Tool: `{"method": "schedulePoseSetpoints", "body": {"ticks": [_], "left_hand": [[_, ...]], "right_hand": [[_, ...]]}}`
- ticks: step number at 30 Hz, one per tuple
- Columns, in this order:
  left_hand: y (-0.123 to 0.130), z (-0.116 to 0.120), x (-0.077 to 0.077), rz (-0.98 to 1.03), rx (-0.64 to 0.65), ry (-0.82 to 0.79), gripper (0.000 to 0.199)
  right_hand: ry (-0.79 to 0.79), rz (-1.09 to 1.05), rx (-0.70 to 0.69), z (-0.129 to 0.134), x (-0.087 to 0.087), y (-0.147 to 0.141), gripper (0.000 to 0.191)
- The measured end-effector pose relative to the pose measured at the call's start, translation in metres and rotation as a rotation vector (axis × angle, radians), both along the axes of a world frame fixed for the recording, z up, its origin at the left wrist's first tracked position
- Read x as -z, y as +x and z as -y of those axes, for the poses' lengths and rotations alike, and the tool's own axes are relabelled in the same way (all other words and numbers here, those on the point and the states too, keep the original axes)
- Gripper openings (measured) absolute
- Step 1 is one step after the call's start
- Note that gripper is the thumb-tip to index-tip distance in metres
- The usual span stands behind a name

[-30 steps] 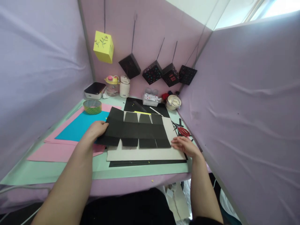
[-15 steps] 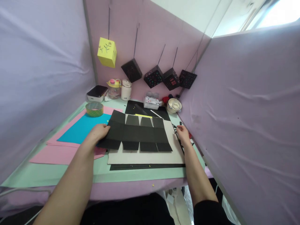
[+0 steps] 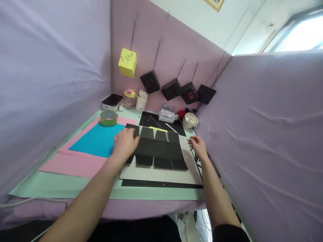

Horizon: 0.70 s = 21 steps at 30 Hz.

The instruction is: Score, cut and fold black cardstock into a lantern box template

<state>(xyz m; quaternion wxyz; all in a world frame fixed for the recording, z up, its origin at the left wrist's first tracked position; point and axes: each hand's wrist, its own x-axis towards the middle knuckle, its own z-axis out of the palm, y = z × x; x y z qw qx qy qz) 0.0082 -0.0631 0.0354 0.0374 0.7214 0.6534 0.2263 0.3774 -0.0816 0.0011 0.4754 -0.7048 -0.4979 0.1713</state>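
A black card (image 3: 157, 148) with slits cut along both long edges and fold lines lies on a whitish board (image 3: 151, 174). My left hand (image 3: 125, 143) rests over the card's left end, its fingers lying on top and slightly apart. Beside the board's right edge is my right hand (image 3: 198, 147), with thumb and fingers drawn together. Something small and dark shows by those fingertips, but I cannot make out what it is. Dark strips lie under and beside that hand, partly hidden by it.
Blue paper (image 3: 96, 143) and pink sheets (image 3: 75, 164) lie at left with a tape roll (image 3: 109, 119). Behind the board are a black sheet (image 3: 148, 117), a white stick (image 3: 171, 128) and a box of pens (image 3: 168, 114). Decorated cubes, including a yellow cube (image 3: 127, 63), hang above.
My left hand has gone from holding the card's left edge to lying over its top left. The card now lies flatter on the board. My right hand stays near the right edge.
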Motion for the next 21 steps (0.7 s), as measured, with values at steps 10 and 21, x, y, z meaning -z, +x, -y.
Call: {"method": "schedulePoseSetpoints", "body": {"ticks": [10,21], "left_hand": [[0.141,0.091,0.045,-0.100,0.768,-0.219,0.074],[0.140,0.093,0.068,-0.107,0.769,-0.195,0.076]], "right_hand": [[-0.388,0.592,-0.086,-0.146,-0.015,-0.043,0.019],[-0.320,0.586,-0.031,-0.159,-0.012,-0.056,0.015]]}}
